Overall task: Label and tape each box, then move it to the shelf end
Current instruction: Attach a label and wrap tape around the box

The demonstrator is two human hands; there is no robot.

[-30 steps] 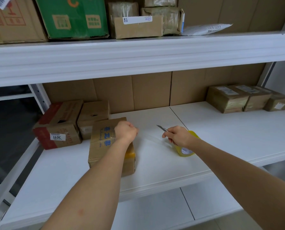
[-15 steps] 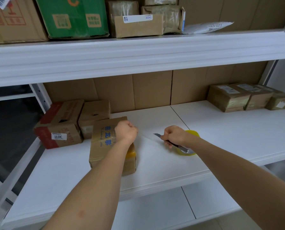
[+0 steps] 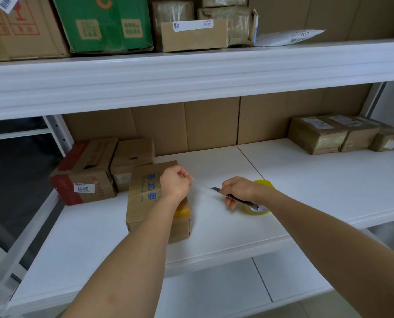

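Cardboard box (image 3: 145,198) with blue print sits near-left on white shelf (image 3: 306,191) | left hand (image 3: 175,183) above it pinches clear tape strip (image 3: 202,190) | right hand (image 3: 238,190) grips utility knife (image 3: 216,190), blade at strip | yellow tape roll (image 3: 263,208) just right, behind wrist

stockroom, white metal shelving (image 3: 191,72), taped cardboard parcels (image 3: 317,134) with shipping labels, numbered carton (image 3: 83,173)
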